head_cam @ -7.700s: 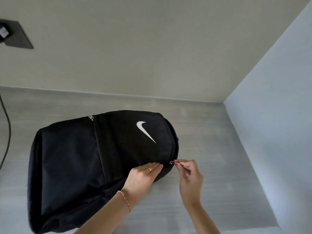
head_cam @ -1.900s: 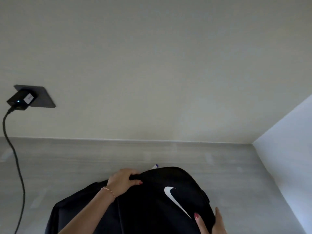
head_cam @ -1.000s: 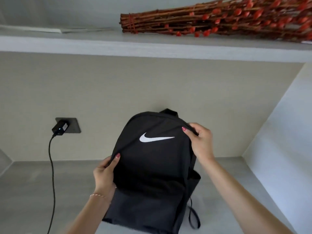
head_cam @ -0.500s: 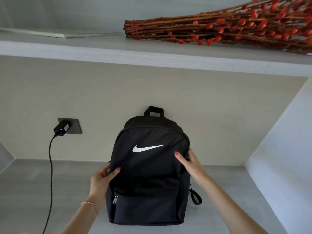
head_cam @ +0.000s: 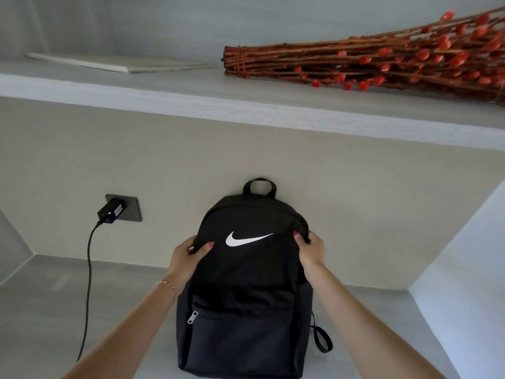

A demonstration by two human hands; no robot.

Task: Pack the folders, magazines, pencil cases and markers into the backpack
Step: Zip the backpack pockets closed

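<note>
Black fabric backpack with white swoosh (head_cam: 246,283): now stood upright against the beige wall on the grey desk (head_cam: 41,310), zipped, left hand (head_cam: 185,258) and right hand (head_cam: 311,250) gripping its upper sides after shifting upward; packing apparently complete.

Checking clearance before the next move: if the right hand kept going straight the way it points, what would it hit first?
The right hand already grips the backpack at its upper side, fingers pointing up and away. Past the backpack, the wall looks like the next thing, though its depth is unclear.
</note>
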